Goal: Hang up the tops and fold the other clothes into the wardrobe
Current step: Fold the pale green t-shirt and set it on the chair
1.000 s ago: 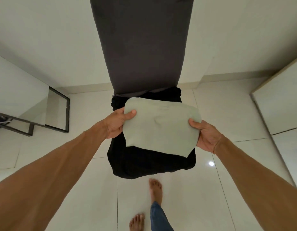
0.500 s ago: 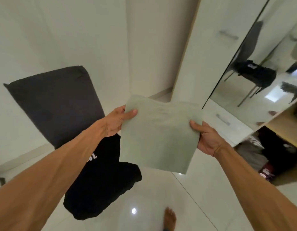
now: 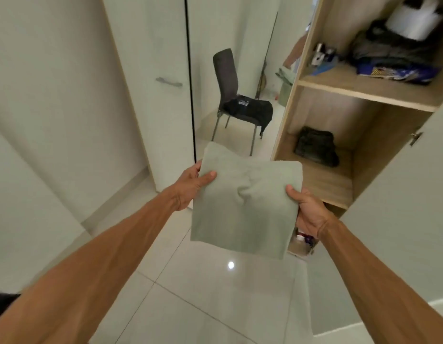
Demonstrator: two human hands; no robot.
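Observation:
A folded pale green garment (image 3: pixel 245 207) hangs in front of me, held flat by both hands. My left hand (image 3: pixel 190 187) grips its left edge with the thumb on top. My right hand (image 3: pixel 308 212) grips its right edge. The open wardrobe (image 3: pixel 327 184) with wooden shelves stands just ahead on the right. A dark folded garment (image 3: pixel 316 146) lies on its middle shelf. Mixed dark and blue clothes (image 3: pixel 394 60) are piled on the shelf above.
A mirror panel (image 3: pixel 242 33) reflects a grey chair (image 3: pixel 226 75) with a black top (image 3: pixel 247 110) on its seat. A white closed door with a handle (image 3: pixel 168 82) is on the left. The open white wardrobe door (image 3: pixel 389 219) stands at right. Glossy floor tiles (image 3: pixel 203 294) lie below.
I have turned right from the chair to face the wardrobe. Both hands still hold the folded green garment, now closer to the wooden shelves.

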